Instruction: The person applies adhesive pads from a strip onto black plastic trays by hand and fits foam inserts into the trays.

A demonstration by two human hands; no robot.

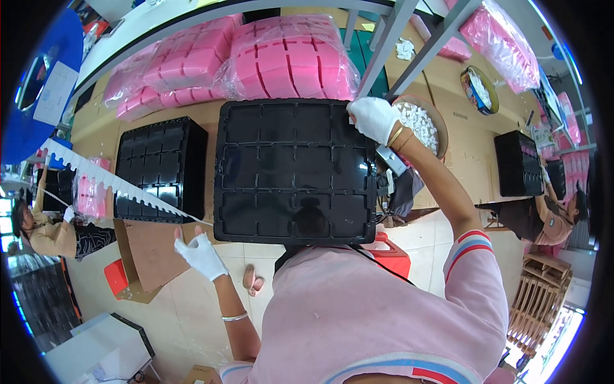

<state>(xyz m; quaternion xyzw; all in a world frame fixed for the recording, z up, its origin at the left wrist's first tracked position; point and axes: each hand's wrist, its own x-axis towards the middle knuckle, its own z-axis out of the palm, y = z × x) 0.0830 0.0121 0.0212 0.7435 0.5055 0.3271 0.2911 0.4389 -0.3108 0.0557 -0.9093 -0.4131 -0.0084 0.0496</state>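
A black plastic tray [295,169], divided into a grid of shallow compartments, lies in front of me on the bench edge. My right hand [376,120], in a white glove with bare fingertips, rests at its far right corner. Its fingers are curled, and a tiny white bit shows by the fingertips; what they grip is not clear. My left hand [201,256], gloved the same way, is below the tray's near left corner with thumb and finger apart. Just above it ends a long white toothed strip [121,182], which crosses in front of a second stack of black trays [150,166].
Pink foam blocks [288,61] in clear plastic stand behind the tray. At right are a round tub [441,121] of small white pieces and another tub [480,89]. Grey metal bars [390,48] rise there. Co-workers sit left [54,230] and right [553,214]. A red stool [390,256] is below.
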